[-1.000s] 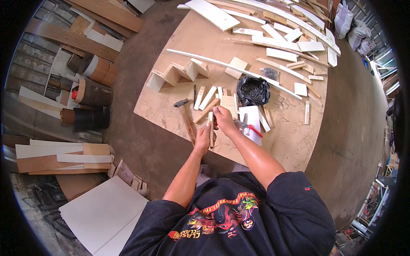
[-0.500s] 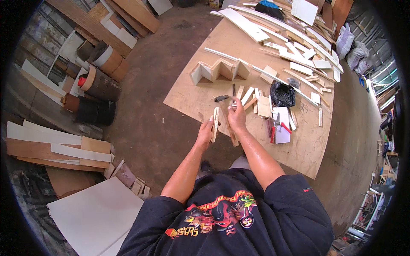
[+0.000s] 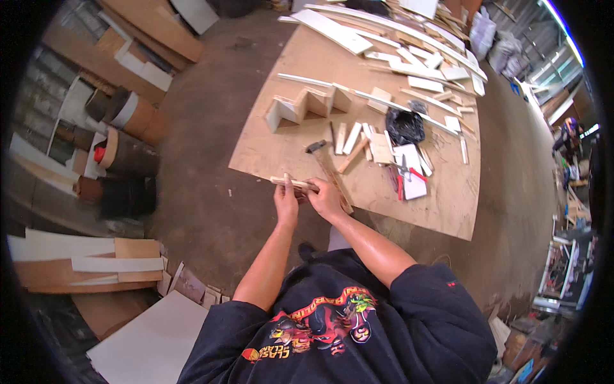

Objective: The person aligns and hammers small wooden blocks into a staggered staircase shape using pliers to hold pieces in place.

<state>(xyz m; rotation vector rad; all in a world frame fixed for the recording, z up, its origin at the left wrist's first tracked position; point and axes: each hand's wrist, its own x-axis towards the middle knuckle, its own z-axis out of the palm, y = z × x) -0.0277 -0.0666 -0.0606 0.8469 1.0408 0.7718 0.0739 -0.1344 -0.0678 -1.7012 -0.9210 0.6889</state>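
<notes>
Just off the near edge of the plywood tabletop (image 3: 256,150), a small piece of light wood (image 3: 291,182) lies level between my hands. My left hand (image 3: 286,203) is closed around it, thumb up over its top. From the other end my right hand (image 3: 326,200) grips the same piece; its fingertips are partly hidden. A hammer (image 3: 315,146) rests beyond the right hand, its wooden handle reaching toward the table edge. Beside it are several short wood strips (image 3: 353,139) and pliers with red handles (image 3: 409,173) on a white piece.
A zigzag wooden assembly (image 3: 307,107) stands on the table, near a black plastic bag (image 3: 405,126). White and bare offcuts (image 3: 409,67) are heaped at the far side. Stacked boards (image 3: 83,262) and dark drums (image 3: 128,195) stand on the left, and a white panel (image 3: 153,339) lies lower left.
The wood piece has turned from upright to level. My right hand has come down and left from beside the hammer to join my left hand on it. The whole view has shifted somewhat.
</notes>
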